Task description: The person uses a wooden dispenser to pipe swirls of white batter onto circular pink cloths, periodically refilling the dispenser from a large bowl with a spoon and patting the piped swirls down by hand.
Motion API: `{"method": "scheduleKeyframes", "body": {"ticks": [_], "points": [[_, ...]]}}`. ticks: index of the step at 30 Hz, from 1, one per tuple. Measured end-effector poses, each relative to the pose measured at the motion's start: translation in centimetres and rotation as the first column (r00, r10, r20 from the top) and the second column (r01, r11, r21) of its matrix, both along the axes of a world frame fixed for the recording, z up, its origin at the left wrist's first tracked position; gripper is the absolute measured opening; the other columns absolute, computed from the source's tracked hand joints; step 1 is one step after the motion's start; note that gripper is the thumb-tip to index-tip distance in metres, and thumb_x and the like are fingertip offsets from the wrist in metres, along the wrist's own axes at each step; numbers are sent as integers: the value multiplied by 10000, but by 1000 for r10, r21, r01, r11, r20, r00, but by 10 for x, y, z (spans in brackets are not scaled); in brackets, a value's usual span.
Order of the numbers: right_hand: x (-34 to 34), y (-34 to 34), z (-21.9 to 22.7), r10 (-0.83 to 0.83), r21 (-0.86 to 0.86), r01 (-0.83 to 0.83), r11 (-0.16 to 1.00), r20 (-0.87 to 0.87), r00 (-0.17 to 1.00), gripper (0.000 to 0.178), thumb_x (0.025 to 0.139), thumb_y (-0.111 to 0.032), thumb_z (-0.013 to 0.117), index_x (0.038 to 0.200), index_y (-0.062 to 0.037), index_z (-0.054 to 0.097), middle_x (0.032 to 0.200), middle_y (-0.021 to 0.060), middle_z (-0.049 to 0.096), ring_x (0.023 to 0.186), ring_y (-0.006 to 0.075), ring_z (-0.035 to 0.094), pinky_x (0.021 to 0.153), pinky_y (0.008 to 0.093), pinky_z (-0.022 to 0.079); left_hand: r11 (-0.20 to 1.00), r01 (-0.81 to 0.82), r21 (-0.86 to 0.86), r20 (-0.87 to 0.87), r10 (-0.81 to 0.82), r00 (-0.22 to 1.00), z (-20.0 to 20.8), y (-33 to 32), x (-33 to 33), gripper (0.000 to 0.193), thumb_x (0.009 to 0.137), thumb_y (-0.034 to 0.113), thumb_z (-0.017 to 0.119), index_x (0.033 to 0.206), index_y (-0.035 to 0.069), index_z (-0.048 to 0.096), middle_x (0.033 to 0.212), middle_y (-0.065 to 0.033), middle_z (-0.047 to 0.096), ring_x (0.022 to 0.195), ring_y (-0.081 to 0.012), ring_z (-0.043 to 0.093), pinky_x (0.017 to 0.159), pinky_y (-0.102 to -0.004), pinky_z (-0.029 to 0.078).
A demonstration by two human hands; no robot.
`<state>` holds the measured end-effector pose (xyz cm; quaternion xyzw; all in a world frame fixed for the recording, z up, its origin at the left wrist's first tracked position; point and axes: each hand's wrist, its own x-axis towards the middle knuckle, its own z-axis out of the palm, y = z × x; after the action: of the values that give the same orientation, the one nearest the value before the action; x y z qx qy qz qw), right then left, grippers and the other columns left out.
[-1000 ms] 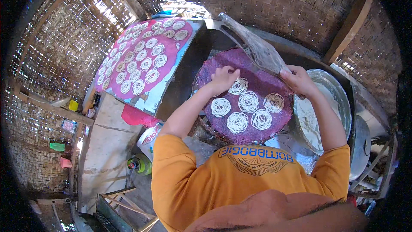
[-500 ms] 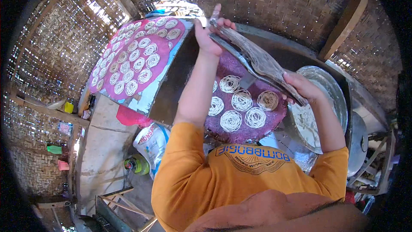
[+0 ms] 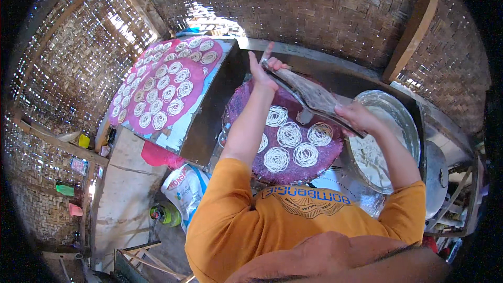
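Both my hands hold a long, worn wooden hand press with two lever-like halves [image 3: 317, 93], slanting over a round purple cloth-covered tray [image 3: 242, 107]. My left hand [image 3: 266, 72] grips its far-left end, some fingers curled round it and the index finger stretched out. At the near-right end my right hand [image 3: 360, 117] is closed round the wood. A grey metal part [image 3: 304, 116] shows below the press, mostly hidden. On the purple cloth lie several white coils of thin strands [image 3: 305, 155]; my left forearm covers part of the tray.
A large metal basin [image 3: 414, 126] of white dough or paste stands at the right, beside a lidded pot [image 3: 436, 178]. At the left, a pink cloth [image 3: 198, 81] carries many more coils. A white sack [image 3: 186, 188] and a green gas cylinder [image 3: 166, 214] stand below it. Woven walls surround the space.
The view has shifted slightly. The press, held in both hands, has moved a little toward the back and its halves look closer together. The coils on the tray look the same.
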<state>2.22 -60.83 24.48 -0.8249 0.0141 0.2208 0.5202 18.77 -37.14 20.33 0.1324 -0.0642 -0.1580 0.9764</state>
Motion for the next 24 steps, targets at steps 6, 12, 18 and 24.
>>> {"method": "scheduleKeyframes", "body": {"ticks": [6, 12, 18, 24], "points": [[-5, 8, 42, -7, -251, 68, 965, 238, 971, 498, 758, -504, 520, 621, -26, 544, 476, 32, 490, 382, 102, 469, 332, 239, 340, 995, -95, 17, 19, 95, 995, 40, -3, -9, 674, 764, 670, 275, 1002, 94, 532, 410, 40, 264, 388, -116, 295, 511, -296, 330], [-13, 16, 46, 7, -237, 39, 971, 190, 982, 461, 764, -480, 519, 630, -40, 556, 473, 22, 481, 392, 100, 490, 345, 229, 353, 998, -47, 31, 101, 44, 994, 58, 18, -21, 732, 746, 706, 237, 1028, 86, 506, 422, 49, 264, 381, -102, 258, 490, -291, 322], [-27, 1, 41, 4, -240, 49, 969, 217, 976, 433, 767, -453, 526, 640, -40, 559, 478, 25, 481, 387, 101, 482, 351, 236, 362, 997, -74, 31, 58, 72, 996, 47, -5, -33, 661, 765, 663, 285, 986, 76, 493, 415, 54, 203, 374, -91, 217, 463, -274, 290], [-30, -2, 39, -20, -284, 100, 954, 274, 962, 381, 765, -404, 548, 687, -32, 569, 503, 24, 488, 402, 95, 476, 369, 240, 376, 998, 43, -36, 98, -39, 994, 44, -17, -26, 656, 769, 651, 292, 981, 65, 493, 504, 34, 331, 445, -117, 318, 496, -293, 334]]}}
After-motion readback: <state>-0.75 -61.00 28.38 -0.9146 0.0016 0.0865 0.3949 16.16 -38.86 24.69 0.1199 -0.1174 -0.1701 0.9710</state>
